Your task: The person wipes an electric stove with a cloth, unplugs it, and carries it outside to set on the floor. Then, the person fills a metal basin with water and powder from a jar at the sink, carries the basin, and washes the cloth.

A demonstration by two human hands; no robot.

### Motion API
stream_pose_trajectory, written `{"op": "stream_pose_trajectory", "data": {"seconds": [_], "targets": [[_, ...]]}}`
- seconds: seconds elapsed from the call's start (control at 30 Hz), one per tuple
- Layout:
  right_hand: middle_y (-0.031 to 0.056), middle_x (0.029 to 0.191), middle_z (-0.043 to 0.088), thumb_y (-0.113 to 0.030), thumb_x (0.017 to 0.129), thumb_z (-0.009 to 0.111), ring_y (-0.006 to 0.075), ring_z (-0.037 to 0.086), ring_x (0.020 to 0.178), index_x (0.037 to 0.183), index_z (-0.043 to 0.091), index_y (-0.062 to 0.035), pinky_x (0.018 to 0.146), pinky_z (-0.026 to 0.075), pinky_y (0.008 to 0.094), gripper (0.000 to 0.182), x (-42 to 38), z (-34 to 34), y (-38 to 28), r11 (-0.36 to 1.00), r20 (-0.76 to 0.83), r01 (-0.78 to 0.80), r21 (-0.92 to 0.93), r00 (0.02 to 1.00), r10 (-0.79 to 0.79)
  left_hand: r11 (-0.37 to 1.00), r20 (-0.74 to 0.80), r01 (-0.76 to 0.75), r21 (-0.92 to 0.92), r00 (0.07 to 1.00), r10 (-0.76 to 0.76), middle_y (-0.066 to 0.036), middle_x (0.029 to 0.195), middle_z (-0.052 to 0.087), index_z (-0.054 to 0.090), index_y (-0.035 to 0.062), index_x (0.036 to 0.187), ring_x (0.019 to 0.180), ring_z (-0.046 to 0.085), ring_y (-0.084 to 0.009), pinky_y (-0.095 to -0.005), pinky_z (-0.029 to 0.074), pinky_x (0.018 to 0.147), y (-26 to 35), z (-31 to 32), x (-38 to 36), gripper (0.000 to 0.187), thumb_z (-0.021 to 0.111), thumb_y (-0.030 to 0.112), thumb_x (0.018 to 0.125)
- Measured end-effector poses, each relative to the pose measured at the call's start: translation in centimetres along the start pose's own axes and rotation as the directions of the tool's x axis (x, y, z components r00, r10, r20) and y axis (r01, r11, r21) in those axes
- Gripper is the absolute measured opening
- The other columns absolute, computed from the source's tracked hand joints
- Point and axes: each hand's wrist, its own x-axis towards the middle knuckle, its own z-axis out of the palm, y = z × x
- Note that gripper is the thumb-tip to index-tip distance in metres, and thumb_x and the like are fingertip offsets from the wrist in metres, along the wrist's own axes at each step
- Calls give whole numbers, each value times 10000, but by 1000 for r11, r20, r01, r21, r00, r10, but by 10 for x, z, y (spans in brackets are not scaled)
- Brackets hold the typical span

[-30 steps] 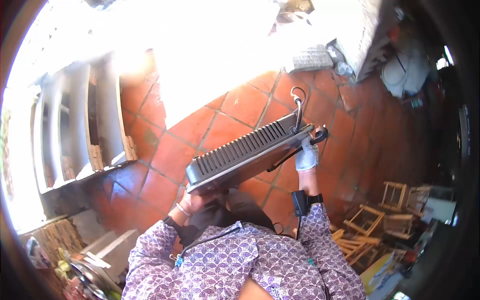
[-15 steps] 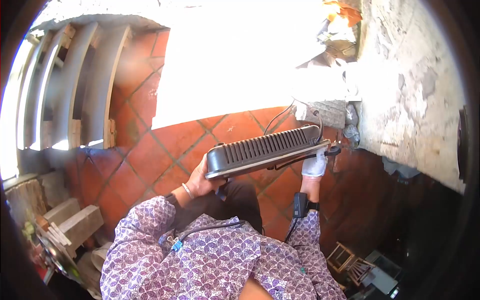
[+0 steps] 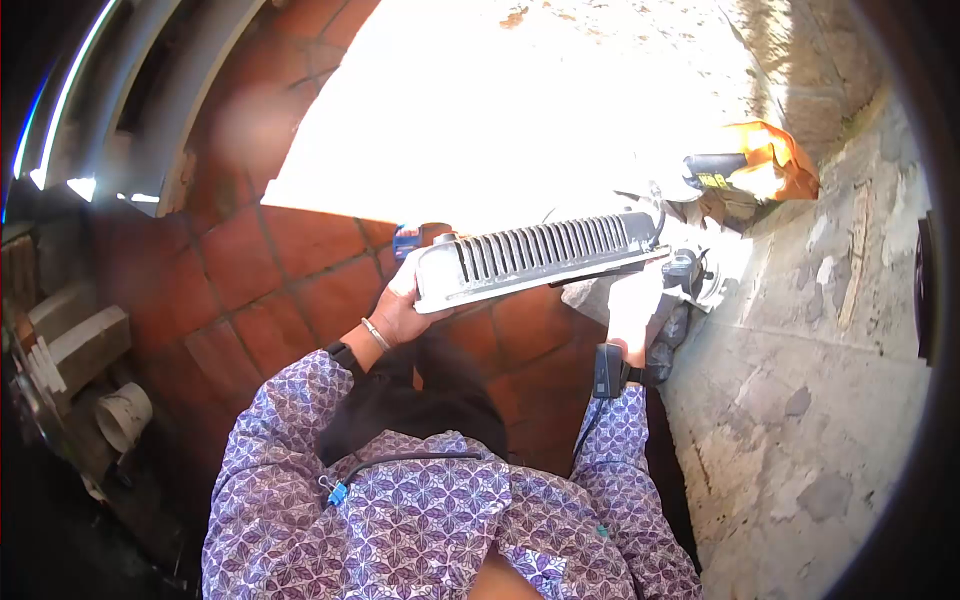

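Observation:
A finned, dark-bodied floodlight is held out in front of my body, its ribbed back facing up and its right end tilted higher. My left hand is closed around its left end. My right hand, pale and overexposed with what looks like a white glove, grips the right end from below; its fingers are hard to make out. A thin cable rises from the floodlight's right end. Just beyond my left hand shows a small blue item. A dark rounded object appears beside my right hand.
A rough, peeling wall runs along the right. An orange bag with a black, yellow-marked object lies ahead by it. Wooden slats stand at left, above a white bucket. Red tiles cover the floor; bright sunlight washes out the front.
My view has shifted forward and turned, bringing the right wall and orange bag closer. The floodlight, still in both hands, has moved up into the sunlight.

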Motion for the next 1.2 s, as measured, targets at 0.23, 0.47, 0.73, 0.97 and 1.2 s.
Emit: {"op": "stream_pose_trajectory", "data": {"seconds": [0.23, 0.47, 0.73, 0.97, 1.2], "targets": [[117, 1173, 517, -271, 895, 456, 214, 499, 1049, 1250, 408, -9, 924, 382, 304, 443, 118, 68, 12, 991, 72, -131, -1, 989, 130, 884, -102, 23, -467, 992, -80, -81, 1217, 435, 292, 54, 1280, 1153, 414, -182, -330, 351, 970, -51, 2, 98, 728, 681, -5, 668], [110, 1273, 444, -316, 905, 419, 219, 413, 1161, 1265, 403, -26, 1027, 270, 325, 462, 269, 3, 101, 711, 157, 74, -699, 986, 52, 360, -129, 0, -933, 934, -333, -75, 1216, 425, 323, 53, 1239, 1101, 440, -153, -309, 377, 945, -126, 21, 170, 653, 703, 151, 718], [102, 1247, 472, -439, 888, 364, 256, 461, 1107, 1217, 475, -66, 1008, 280, 395, 509, 363, 52, 163, 941, -20, -322, -101, 947, 321, -267, 69, -102, -958, 824, -563, -49, 907, 614, 573, 91, 983, 843, 586, -177, -352, 493, 788, -123, 43, 275, 259, 542, 317, 861], [97, 1183, 489, -472, 889, 382, 238, 485, 1052, 1211, 470, -78, 919, 385, 341, 517, 413, 55, 173, 915, -24, -298, -270, 953, 303, -475, 216, -128, -871, 767, -603, -26, 1035, 544, 560, 128, 1033, 929, 519, -180, -373, 449, 814, -220, 106, 359, 289, 601, 279, 790], [96, 1150, 495, -450, 884, 412, 236, 491, 1034, 1192, 478, -76, 903, 396, 342, 489, 476, 33, 174, 906, 43, -251, -341, 959, 281, 732, -574, -211, -647, 767, -286, -162, 1248, 394, 400, 58, 1168, 1202, 341, -345, -369, 280, 1024, -271, 168, 430, 730, 759, 90, 533]]}}
